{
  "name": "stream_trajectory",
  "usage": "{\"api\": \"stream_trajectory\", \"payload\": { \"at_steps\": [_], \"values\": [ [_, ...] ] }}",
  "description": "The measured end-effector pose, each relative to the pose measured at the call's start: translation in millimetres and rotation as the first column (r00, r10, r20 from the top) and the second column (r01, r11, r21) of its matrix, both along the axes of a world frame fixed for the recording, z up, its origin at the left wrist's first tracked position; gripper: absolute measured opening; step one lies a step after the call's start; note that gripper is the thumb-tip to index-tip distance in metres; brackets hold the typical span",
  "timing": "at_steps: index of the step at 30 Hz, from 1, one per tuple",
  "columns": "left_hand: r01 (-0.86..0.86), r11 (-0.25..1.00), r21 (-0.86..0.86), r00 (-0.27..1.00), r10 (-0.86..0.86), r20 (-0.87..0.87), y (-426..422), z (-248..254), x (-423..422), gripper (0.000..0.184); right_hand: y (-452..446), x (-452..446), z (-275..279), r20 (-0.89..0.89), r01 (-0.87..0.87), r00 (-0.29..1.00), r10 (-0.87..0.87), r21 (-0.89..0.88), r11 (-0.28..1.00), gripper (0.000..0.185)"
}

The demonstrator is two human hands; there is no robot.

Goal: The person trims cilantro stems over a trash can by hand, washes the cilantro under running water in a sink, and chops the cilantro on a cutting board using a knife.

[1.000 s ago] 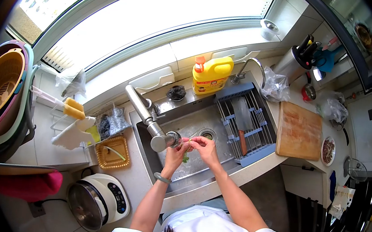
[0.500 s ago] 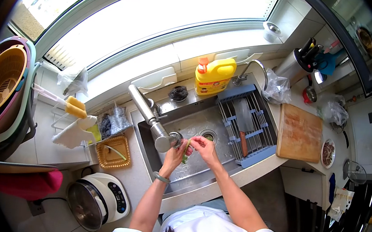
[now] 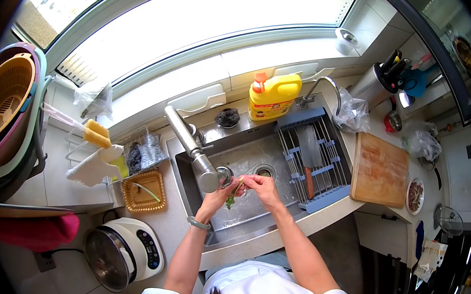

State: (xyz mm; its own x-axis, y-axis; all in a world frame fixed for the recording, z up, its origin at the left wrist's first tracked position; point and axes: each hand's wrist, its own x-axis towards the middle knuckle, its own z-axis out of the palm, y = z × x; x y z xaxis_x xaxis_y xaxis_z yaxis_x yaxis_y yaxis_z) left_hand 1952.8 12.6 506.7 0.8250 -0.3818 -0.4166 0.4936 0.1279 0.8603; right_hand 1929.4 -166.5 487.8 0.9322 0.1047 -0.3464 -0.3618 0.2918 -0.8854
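Over the stainless steel sink (image 3: 233, 226), my left hand (image 3: 220, 195) is closed on a thin, leafy green stalk (image 3: 230, 201) whose leaves hang below the fingers. My right hand (image 3: 263, 189) pinches the stalk's upper end, its fingertips close to those of the left. The exact kind of green is too small to tell. The steel faucet (image 3: 197, 157) reaches out right above my left hand, with its round head partly hiding the fingers. Beyond my right hand, the drain (image 3: 265, 171) shows in the sink floor.
A blue-grey rack (image 3: 321, 198) across the sink's right side holds a cleaver (image 3: 309, 154). Behind stands a yellow detergent jug (image 3: 273, 98). Right are a cutting board (image 3: 381, 169) and a plate of shredded food (image 3: 415, 195). Left, a golden basket (image 3: 142, 205) holds a pale green stalk.
The stalk's leafy end now hangs lower and further left below my left hand. My right hand has shifted slightly, still pinching near the left fingers.
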Motion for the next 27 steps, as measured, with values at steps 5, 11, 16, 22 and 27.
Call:
{"api": "stream_trajectory", "payload": {
  "at_steps": [5,11,16,22,27],
  "values": [
    [0.015,0.999,-0.035,1.0,-0.016,-0.022,0.3,-3.9,-0.3,0.022,1.0,1.5,-4.1,0.081,-0.012,0.997,0.015,-0.036,0.999,0.025],
    [-0.011,0.992,0.122,0.999,0.005,0.049,-2.3,7.4,1.9,0.022,8.1,-0.5,-0.8,0.096,0.056,0.995,-0.043,-0.146,0.988,0.02],
    [-0.019,0.998,0.062,1.0,0.018,0.013,-0.3,11.7,2.4,0.022,4.0,1.2,1.0,0.101,0.022,0.995,-0.01,-0.12,0.992,0.02],
    [-0.003,0.993,0.119,0.999,-0.001,0.035,-2.4,23.4,3.7,0.023,9.5,1.8,9.3,0.12,0.033,0.993,-0.015,-0.154,0.988,0.021],
    [0.069,0.996,0.06,0.997,-0.068,-0.024,4.9,24.6,7.4,0.022,11.9,3.0,-2.2,0.086,0.14,0.987,-0.137,-0.037,0.989,0.023]
  ]
}}
